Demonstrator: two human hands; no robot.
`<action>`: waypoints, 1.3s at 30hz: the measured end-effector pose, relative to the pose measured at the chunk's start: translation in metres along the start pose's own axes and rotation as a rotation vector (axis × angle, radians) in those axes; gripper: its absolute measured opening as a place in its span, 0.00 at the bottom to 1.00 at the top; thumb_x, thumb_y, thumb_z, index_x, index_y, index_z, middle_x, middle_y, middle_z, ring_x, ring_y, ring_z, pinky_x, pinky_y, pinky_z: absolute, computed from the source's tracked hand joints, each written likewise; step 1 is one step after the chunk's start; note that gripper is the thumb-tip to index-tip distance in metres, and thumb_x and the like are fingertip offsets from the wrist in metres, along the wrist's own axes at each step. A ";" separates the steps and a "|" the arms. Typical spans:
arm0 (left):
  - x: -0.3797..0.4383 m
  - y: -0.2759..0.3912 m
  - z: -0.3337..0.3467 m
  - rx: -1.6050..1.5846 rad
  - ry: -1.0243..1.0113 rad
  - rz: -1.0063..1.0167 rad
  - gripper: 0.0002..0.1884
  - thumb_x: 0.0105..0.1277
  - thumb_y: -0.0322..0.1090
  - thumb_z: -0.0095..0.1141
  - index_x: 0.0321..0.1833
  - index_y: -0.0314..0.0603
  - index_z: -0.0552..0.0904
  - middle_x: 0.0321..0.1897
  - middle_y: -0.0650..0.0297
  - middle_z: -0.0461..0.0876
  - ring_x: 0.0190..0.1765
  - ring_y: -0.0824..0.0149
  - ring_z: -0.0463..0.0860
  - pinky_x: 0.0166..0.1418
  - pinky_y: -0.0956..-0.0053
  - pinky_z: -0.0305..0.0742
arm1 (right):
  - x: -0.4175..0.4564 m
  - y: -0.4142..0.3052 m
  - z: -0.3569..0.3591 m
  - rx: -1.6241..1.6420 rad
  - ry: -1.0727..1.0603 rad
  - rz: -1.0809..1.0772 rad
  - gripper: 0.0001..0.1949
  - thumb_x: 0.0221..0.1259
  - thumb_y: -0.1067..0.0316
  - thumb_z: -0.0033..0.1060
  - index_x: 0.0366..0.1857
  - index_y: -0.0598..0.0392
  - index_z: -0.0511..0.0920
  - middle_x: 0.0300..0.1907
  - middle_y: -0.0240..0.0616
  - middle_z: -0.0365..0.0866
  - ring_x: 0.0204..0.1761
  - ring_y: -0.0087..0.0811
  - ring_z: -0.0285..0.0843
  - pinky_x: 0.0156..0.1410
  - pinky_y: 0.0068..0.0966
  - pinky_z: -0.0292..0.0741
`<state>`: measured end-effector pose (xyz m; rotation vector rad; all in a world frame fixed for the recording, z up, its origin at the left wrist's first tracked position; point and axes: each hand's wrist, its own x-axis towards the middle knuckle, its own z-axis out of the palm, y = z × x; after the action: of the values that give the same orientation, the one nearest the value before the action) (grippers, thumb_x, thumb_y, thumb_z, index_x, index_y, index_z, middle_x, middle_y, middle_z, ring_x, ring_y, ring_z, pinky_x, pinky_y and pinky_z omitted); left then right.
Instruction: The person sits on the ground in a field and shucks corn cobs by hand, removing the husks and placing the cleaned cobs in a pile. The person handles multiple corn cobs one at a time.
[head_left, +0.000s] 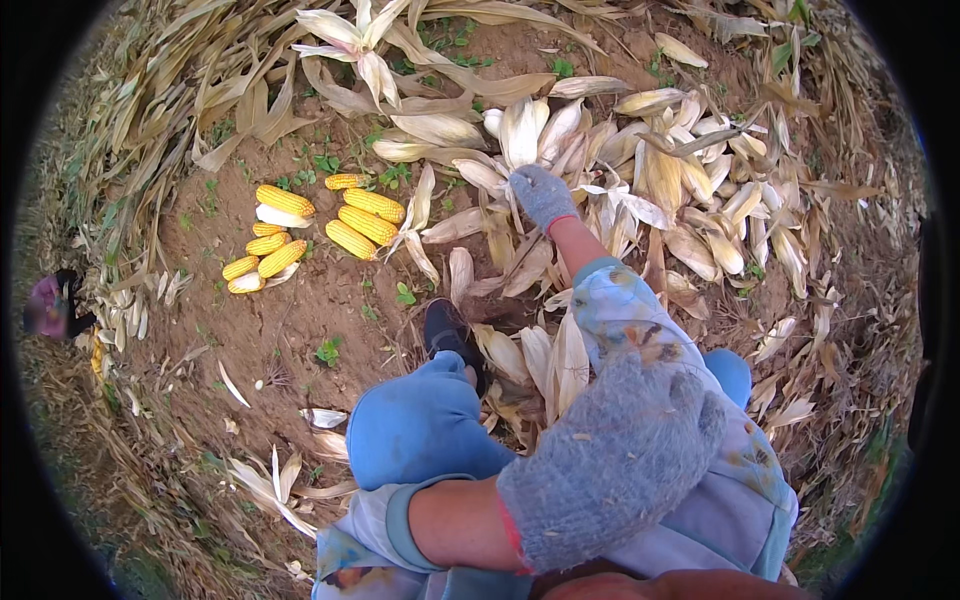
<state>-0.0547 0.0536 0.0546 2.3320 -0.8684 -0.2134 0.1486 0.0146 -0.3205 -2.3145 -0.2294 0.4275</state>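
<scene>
My right hand (541, 196), in a grey knit glove, reaches forward to the heap and is closed around the lower end of a corn ear in its pale dry husk (523, 135). My left hand (611, 461), gloved the same way, is bent across my body close to the camera. It lies over my right sleeve (630, 315); its fingertips are hidden, so whether it grips the cloth is unclear. Around my right hand lies a heap of unhusked corn ears (660, 176). Left of it, bare yellow corn ears (367, 225) rest on the soil.
Another group of yellow ears (282, 258) lies farther left, some partly husked. Dry corn stalks and leaves (225, 82) border the soil. My dark shoe (452, 334) stands beside loose husks (559, 360). A person (51, 306) is at the far left edge.
</scene>
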 end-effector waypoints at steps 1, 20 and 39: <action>0.001 0.000 -0.001 -0.025 -0.006 -0.009 0.18 0.64 0.36 0.53 0.55 0.38 0.81 0.48 0.53 0.80 0.52 0.55 0.80 0.55 0.58 0.76 | 0.009 -0.003 -0.005 0.013 0.075 0.004 0.19 0.68 0.47 0.57 0.49 0.51 0.84 0.50 0.51 0.86 0.55 0.51 0.84 0.62 0.42 0.77; 0.015 -0.024 -0.008 -0.028 0.080 -0.103 0.20 0.65 0.35 0.52 0.59 0.38 0.79 0.51 0.52 0.80 0.53 0.54 0.80 0.57 0.59 0.76 | 0.108 0.037 0.069 1.902 0.184 0.886 0.18 0.67 0.53 0.69 0.50 0.49 0.73 0.41 0.40 0.75 0.33 0.31 0.75 0.32 0.24 0.79; 0.021 -0.047 -0.015 -0.054 0.151 -0.078 0.21 0.66 0.35 0.51 0.60 0.34 0.79 0.47 0.52 0.79 0.51 0.54 0.80 0.57 0.55 0.75 | 0.124 0.034 0.074 1.965 0.048 0.967 0.24 0.59 0.43 0.74 0.52 0.41 0.74 0.42 0.37 0.75 0.31 0.32 0.76 0.31 0.26 0.76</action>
<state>-0.0083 0.0755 0.0393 2.3005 -0.6905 -0.0908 0.2373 0.0757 -0.4229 -0.3210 0.9650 0.5917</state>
